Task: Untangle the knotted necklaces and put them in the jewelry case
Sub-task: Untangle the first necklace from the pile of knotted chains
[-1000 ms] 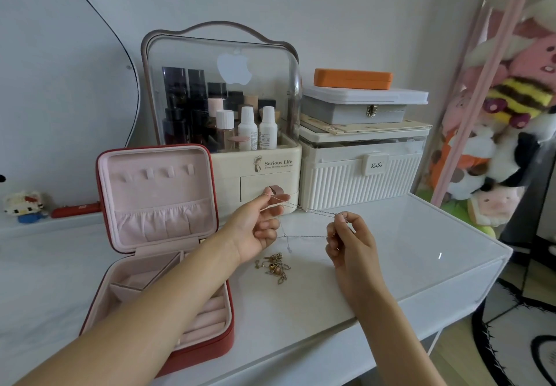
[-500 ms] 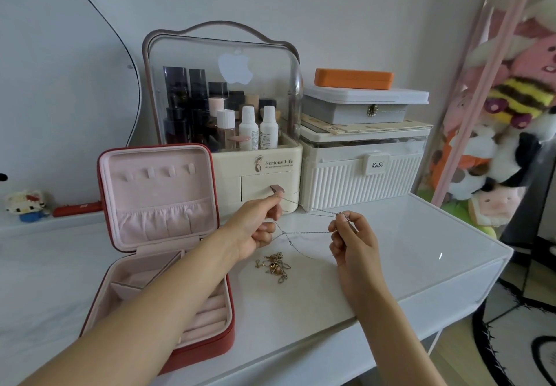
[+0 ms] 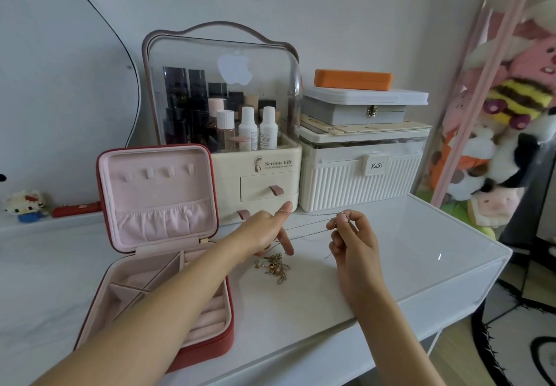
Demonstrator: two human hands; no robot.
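A red jewelry case (image 3: 228,336) with pink lining lies open at the left on the white table, its lid upright. A thin silver necklace (image 3: 311,215) is stretched in a loop between my hands, above the table. My left hand (image 3: 264,232) has the index finger and thumb spread straight inside the loop, and the chain lies over the index fingertip. My right hand (image 3: 352,241) pinches the chain's other end near a small pendant, and a short chain end hangs below it. A tangle of gold necklaces (image 3: 273,267) lies on the table under my left hand.
A cosmetics organizer (image 3: 255,172) with a clear dome and a white ribbed box (image 3: 361,181) stand behind the hands. A grey box (image 3: 355,113) and an orange case (image 3: 353,79) are stacked on the ribbed box. Plush toys (image 3: 496,145) hang at the right, past the table's edge (image 3: 451,289).
My left hand has let go of its pinch, and its index finger and thumb have spread apart inside the chain loop. The right hand holds its pinch and has barely moved.
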